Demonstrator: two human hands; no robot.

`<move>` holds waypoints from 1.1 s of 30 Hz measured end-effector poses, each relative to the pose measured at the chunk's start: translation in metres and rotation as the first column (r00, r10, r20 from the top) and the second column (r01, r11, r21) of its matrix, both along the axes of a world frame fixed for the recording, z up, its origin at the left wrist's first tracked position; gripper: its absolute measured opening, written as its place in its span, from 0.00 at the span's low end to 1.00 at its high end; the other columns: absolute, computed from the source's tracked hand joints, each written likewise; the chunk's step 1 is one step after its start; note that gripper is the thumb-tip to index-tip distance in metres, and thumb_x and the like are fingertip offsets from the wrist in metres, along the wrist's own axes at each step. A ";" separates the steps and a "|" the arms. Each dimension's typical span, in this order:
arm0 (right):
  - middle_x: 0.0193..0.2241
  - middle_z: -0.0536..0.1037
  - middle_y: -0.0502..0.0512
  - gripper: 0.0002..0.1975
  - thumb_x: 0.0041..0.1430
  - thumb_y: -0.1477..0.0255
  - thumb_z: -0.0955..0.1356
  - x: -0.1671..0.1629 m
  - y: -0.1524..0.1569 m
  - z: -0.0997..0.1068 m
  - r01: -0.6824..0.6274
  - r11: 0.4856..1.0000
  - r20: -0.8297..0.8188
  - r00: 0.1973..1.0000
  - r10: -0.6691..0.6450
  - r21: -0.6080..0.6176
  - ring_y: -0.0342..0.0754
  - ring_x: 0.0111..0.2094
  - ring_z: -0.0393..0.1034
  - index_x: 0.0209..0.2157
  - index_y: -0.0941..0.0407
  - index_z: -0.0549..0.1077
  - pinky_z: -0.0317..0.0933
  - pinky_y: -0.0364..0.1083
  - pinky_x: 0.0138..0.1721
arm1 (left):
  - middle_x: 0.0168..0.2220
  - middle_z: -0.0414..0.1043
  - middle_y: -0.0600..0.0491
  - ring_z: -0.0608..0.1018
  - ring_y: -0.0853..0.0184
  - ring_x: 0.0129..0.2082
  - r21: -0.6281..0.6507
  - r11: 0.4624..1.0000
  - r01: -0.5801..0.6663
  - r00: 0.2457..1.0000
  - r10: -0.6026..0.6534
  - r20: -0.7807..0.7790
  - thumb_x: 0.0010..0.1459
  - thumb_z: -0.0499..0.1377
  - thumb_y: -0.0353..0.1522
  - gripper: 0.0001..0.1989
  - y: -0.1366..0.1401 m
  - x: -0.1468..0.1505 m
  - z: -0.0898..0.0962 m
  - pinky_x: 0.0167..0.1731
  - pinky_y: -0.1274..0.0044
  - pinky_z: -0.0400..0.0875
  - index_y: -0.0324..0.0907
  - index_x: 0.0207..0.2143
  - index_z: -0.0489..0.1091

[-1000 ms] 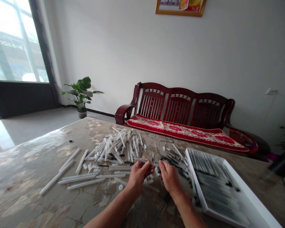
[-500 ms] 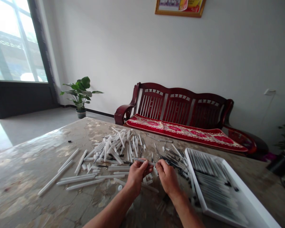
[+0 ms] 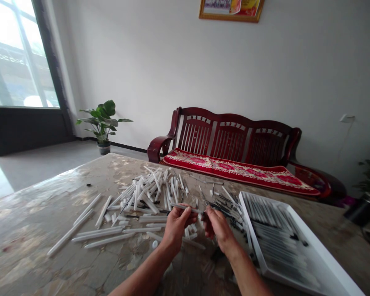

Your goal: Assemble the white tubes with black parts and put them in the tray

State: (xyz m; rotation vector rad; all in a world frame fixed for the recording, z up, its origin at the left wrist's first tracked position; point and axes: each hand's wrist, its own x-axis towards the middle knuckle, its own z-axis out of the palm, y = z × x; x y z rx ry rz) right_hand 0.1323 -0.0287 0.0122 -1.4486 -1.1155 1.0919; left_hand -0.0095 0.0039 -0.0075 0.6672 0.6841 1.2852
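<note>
My left hand is closed around a slim, pale pen-like tube, held nearly level above the table. At the tube's right end, the fingers of my right hand are pinched together; what they grip is too small to make out. Behind and left of my hands lies a loose heap of white plastic tubes. Thin black pieces are scattered just beyond my right hand. To the right, a shallow white tray contains rows of translucent tubes with dark parts.
All this lies on a patterned stone-look table. Past its far edge stands a dark red wooden bench with a red floral cover. A dark cylindrical container is at the right edge. A potted plant stands on the floor, left.
My right hand has shifted slightly, its fingers curling lower at the tube's end. My left hand keeps its hold on the tube. The view has moved slightly.
</note>
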 end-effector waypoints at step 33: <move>0.32 0.79 0.52 0.08 0.51 0.74 0.67 0.065 0.005 0.008 -0.154 0.984 0.666 0.744 0.058 0.086 0.48 0.37 0.73 0.36 0.54 0.76 0.62 0.44 0.39 | 0.28 0.74 0.55 0.75 0.65 0.29 0.435 0.873 0.219 0.551 0.258 -0.794 0.61 0.51 0.39 0.12 -0.001 -0.007 -0.010 0.32 0.76 0.65 0.46 0.36 0.71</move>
